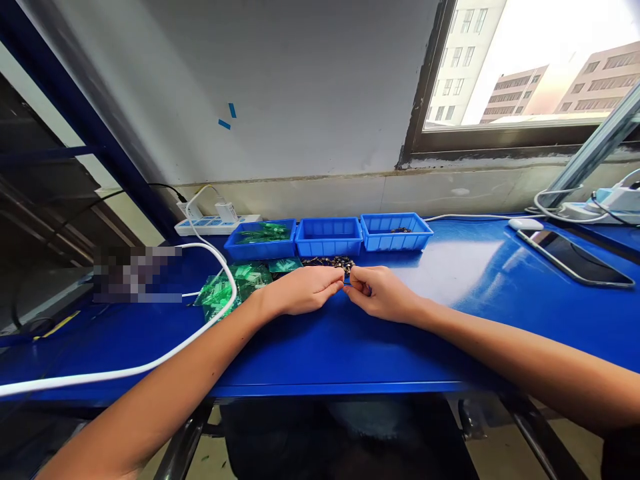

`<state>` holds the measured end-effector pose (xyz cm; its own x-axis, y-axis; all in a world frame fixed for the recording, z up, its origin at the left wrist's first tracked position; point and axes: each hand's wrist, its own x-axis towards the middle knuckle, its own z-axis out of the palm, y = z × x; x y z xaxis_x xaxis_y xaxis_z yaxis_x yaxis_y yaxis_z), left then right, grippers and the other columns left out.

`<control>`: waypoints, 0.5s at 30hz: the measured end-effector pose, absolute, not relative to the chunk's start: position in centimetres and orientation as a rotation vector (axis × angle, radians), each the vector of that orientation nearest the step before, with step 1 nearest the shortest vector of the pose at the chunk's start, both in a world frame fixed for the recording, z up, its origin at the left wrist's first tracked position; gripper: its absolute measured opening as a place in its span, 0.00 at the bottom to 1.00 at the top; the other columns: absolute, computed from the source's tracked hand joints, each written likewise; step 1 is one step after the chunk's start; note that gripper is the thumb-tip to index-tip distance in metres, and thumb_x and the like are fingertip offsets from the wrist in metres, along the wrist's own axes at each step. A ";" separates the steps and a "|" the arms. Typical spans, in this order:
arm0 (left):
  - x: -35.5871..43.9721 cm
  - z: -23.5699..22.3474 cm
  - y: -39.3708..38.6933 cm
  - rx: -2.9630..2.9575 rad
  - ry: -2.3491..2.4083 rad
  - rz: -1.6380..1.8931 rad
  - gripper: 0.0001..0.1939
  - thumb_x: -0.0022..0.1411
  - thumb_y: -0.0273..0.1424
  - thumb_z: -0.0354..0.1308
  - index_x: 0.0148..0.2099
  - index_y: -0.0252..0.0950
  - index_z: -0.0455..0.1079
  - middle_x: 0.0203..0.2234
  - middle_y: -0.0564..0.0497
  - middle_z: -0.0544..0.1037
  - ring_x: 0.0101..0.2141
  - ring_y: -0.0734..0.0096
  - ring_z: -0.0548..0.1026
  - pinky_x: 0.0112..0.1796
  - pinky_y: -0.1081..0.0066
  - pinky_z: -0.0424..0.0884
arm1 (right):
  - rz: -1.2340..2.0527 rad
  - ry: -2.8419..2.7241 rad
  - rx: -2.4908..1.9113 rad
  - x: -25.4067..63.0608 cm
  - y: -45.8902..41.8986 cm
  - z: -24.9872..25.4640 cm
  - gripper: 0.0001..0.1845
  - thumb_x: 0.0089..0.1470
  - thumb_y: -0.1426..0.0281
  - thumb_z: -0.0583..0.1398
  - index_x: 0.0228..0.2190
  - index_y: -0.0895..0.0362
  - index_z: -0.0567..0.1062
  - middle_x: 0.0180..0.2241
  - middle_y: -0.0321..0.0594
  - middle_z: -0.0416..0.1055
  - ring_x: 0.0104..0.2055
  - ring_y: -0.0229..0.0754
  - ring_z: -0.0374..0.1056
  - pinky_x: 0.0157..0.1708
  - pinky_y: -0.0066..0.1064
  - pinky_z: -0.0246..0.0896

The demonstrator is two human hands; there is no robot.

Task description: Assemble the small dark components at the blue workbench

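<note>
L hand (313, 291) & R hand (381, 291): 1 pr., both drawn into narrow pinch, fingertips meeting or nearly so, can't tell which; what's gripped, if anything, too small to tell. Dark/brass-col. parts (323, 261): 1 pile, on blue table (350, 360), just beyond fingertips, in front of mid. bin (329, 249). L bin (263, 251): holds green pcs. (267, 232). R bin (397, 243): few small dark pcs. (401, 230). Green bags (250, 275): on table, just beyond L forearm. White cable (231, 270): curves by bags. Phone (575, 257): far R, lying flat.
</note>
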<state>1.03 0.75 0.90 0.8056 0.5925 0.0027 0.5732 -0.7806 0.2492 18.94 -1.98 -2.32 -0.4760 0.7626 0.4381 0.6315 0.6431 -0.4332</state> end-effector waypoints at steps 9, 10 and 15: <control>1.3 0.5 0.7 2.724 1.080 0.201 0.13 0.65 0.33 0.39 0.32 0.37 0.60 0.28 0.52 0.72 0.29 0.69 0.70 0.30 0.71 0.63 | 0.331 -2.249 -1.153 18.9 -1.9 -2.0 0.13 0.49 0.72 0.55 0.19 0.55 0.55 0.16 0.27 0.53 0.18 0.29 0.47 0.21 0.24 0.41; 1.3 0.5 0.7 2.685 1.102 0.220 0.13 0.65 0.33 0.39 0.31 0.37 0.60 0.28 0.52 0.72 0.28 0.69 0.70 0.29 0.71 0.63 | 0.336 -2.269 -1.149 18.9 -2.0 -2.0 0.13 0.49 0.71 0.55 0.19 0.55 0.55 0.16 0.27 0.53 0.18 0.29 0.47 0.21 0.24 0.41; 1.2 0.6 1.0 2.557 1.086 0.280 0.14 0.65 0.33 0.38 0.28 0.37 0.58 0.25 0.53 0.70 0.26 0.71 0.67 0.29 0.72 0.62 | 0.317 -2.350 -1.121 18.8 -2.2 -1.9 0.13 0.49 0.71 0.55 0.19 0.55 0.56 0.16 0.27 0.53 0.19 0.30 0.48 0.22 0.24 0.42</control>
<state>1.22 1.03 0.58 0.6869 0.7253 0.0449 0.6568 -0.6461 0.3888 18.79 -2.24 -1.85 -0.5271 0.7752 0.3481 0.6553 0.6316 -0.4143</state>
